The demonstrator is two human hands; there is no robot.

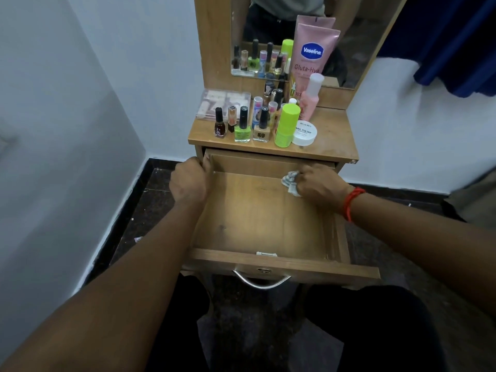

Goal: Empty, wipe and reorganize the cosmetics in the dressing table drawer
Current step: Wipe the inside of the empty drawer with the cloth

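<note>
Forearms (112,275) cut off; left grip (189,181) clasps drawer (268,260) wall; right grip (320,185) holds crumpled cloth (289,182), mostly hidden.

Home bedroom corner: dressing table (330,146) w/ mirror (357,55), cosmetics (243,124), curtain (456,44).

Bottles (243,124) are standing on the tabletop (332,138) above the open drawer (255,210); my left hand (189,181) is gripping its left wall, my right hand (319,183) holding the cloth (290,182) in its far right corner.
</note>
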